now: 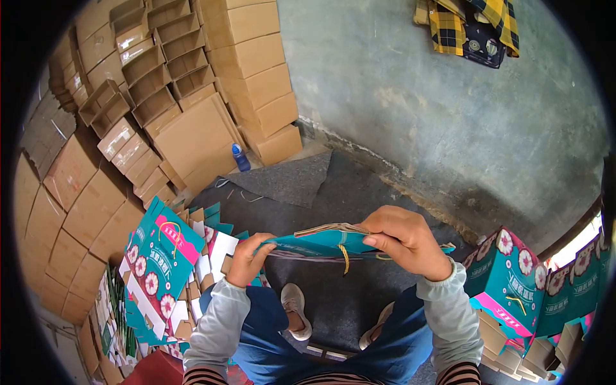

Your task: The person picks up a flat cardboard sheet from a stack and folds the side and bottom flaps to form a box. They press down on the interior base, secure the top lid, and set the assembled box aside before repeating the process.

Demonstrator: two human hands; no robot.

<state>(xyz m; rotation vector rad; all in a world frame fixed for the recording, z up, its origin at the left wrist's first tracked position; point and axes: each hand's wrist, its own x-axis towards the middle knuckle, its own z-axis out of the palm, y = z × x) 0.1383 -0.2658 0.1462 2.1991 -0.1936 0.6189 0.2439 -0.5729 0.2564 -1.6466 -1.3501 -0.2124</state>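
**Teal carton [321, 242] pinched at both ends by two bare hands**

Held edge-on above the lap, the teal carton stretches between the left hand [249, 260] and the right hand [404, 239]. The left hand grips its left end between thumb and fingers. The right hand is clamped on its right part, thumb on the near side, fingers over the upper edge, where brown cardboard layers [330, 228] show. A gold cord [345, 260] hangs from the middle of the carton.

Below are blue trousers [256, 340] and two pale shoes [295, 308] on a dark floor [340, 289]. To the left, a printed teal carton with a pink band [159, 263] leans over a pile of folded cartons [115, 314]; to the right stand more printed cartons [513, 282]. Ahead, a blue bottle [240, 158] stands near stacked brown boxes [256, 77], beside a grey mat [282, 179]. Checked cloth [447, 29] hangs on the grey wall [385, 77].
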